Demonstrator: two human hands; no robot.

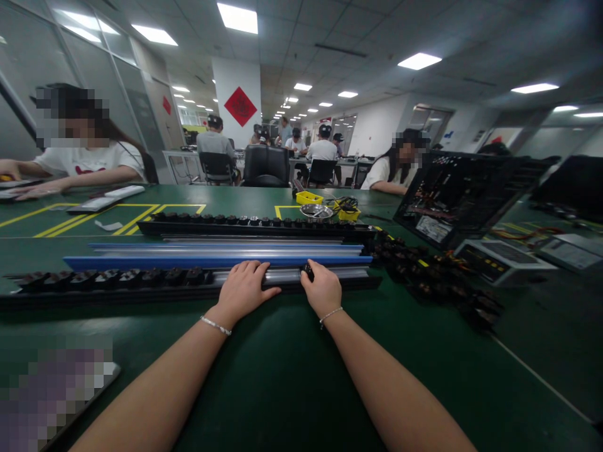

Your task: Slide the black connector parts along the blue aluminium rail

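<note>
A long black rail (117, 297) lies across the green table in front of me, with several black socket-like modules (153, 277) set along its left part. Across the middle of this rail rests my left hand (242, 290), fingers stretched over it and thumb apart. My right hand (324, 290) pinches a small black module (309, 271) at the rail's bare silvery channel (287, 275). Whether that module sits in the channel or just above it, I cannot tell. Directly behind are blue-edged metal strips (217, 260), and beyond them another black rail (264, 230) filled with modules.
Loose black modules (436, 276) are heaped at the right, near a metal box (494, 260) and an open computer case (464, 194). Yellow bins (309, 198) and a metal dish (316, 212) stand behind. Co-workers sit at left and right. A blurred flat object lies front left.
</note>
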